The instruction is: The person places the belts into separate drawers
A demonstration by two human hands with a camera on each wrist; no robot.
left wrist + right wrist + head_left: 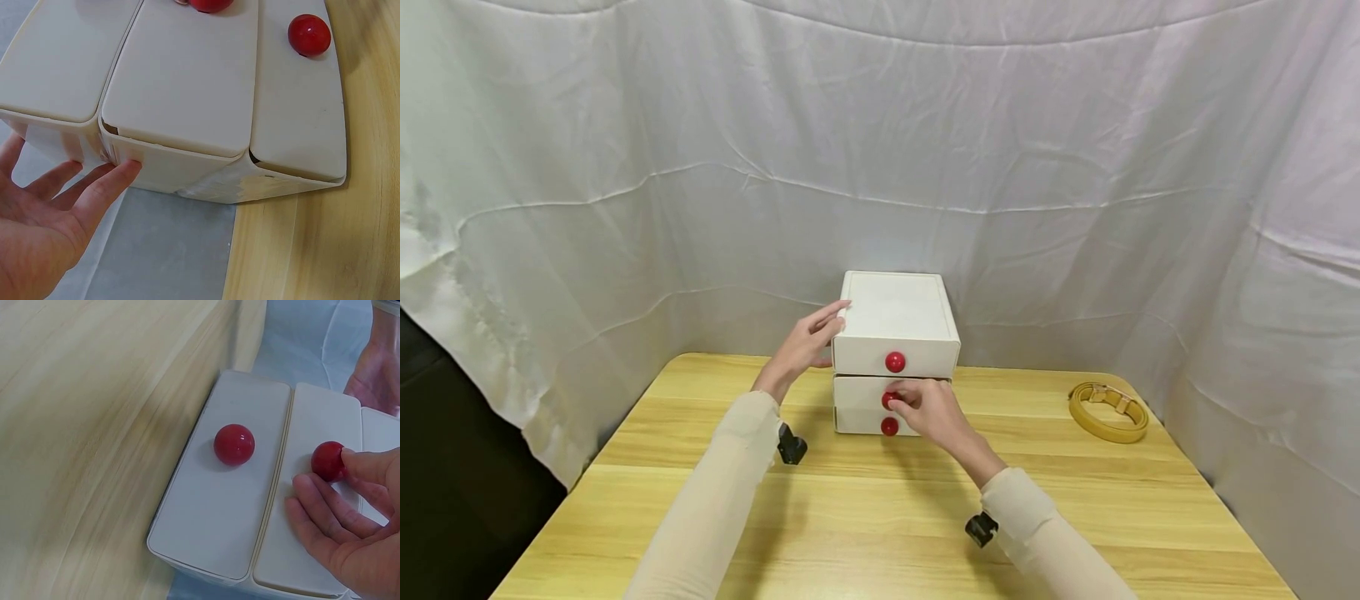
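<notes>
Your right hand (934, 410) pinches the middle drawer's red knob (327, 460) on the white three-drawer box (895, 317), which sits mid-surface near the back curtain. Your left hand (805, 343) is flat, fingers straight against the box's left side. Bottom knob (889, 427) is untouched; yellow belt (1108, 410) lies well to the right.

White drawers (895, 321), red knobs (894, 362)

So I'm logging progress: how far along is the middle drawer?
Done: left hand steadies the drawer box, and right hand pinches the middle knob. In hand: that grip. Left: pulling, since the middle drawer looks about flush with the others.
</notes>
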